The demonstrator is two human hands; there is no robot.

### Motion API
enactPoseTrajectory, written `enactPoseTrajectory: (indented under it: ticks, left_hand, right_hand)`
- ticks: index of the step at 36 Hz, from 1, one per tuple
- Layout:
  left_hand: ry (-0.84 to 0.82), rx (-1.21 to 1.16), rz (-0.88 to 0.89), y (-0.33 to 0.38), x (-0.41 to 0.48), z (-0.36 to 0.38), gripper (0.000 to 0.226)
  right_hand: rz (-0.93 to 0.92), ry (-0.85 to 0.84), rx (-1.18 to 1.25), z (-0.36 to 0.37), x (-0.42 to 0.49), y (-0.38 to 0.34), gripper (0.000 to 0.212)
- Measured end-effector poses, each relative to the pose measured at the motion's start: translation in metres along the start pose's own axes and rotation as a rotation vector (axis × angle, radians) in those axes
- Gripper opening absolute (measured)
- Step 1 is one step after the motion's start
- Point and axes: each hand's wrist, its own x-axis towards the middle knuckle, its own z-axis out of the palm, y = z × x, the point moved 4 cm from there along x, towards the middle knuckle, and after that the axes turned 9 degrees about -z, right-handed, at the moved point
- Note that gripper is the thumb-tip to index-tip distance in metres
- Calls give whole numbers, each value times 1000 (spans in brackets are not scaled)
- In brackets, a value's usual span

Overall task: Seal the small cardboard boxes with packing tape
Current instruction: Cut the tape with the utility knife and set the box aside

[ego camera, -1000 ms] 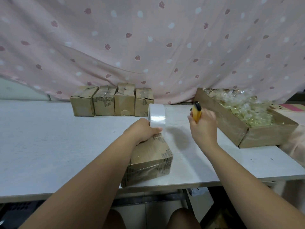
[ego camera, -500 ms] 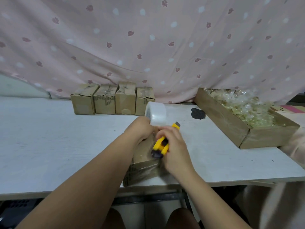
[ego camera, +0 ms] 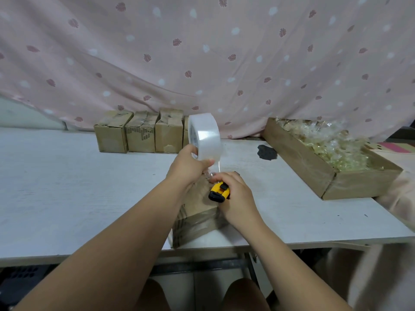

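Currently: one tape roll (ego camera: 205, 136), one cutter (ego camera: 218, 191), four rear boxes (ego camera: 141, 136), one front box (ego camera: 197, 221).

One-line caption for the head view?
Left hand holds tape roll above a small cardboard box; right hand grips a yellow utility knife.

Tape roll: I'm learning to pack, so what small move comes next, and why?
Probably slice the strip with the cutter. The left hand holds the roll above the box, the strip runs stretched from roll to box, and the right hand grips the cutter at the strip's foot.
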Motion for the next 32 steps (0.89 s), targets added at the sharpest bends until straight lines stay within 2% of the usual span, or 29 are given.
enactPoseTrajectory:
  ticks: [8, 13, 17, 22, 26, 32]
  left_hand:
    - [7, -40, 90, 3, -5, -2, 35]
    - [-31, -7, 131, 6, -9, -3, 26]
    - [-34, 3, 139, 5, -12, -3, 28]
    - [-147, -2, 80, 7, -11, -1, 27]
    - [-251, -27, -37, 8, -9, -3, 30]
    - [-295, 29, -119, 13, -5, -9, 27]
  right_hand:
    - [1, -24, -15, -3, 3, 1, 45]
    - [-12, -75, -59, -4, 6, 0, 39]
    - [-24, -95, -78, -4, 6, -1, 39]
    - [-44, -137, -109, -3, 7, -3, 39]
    - [-27, -156, -115, -3, 9, 0, 43]
    - [-35, -183, -85, -5, 10, 3, 37]
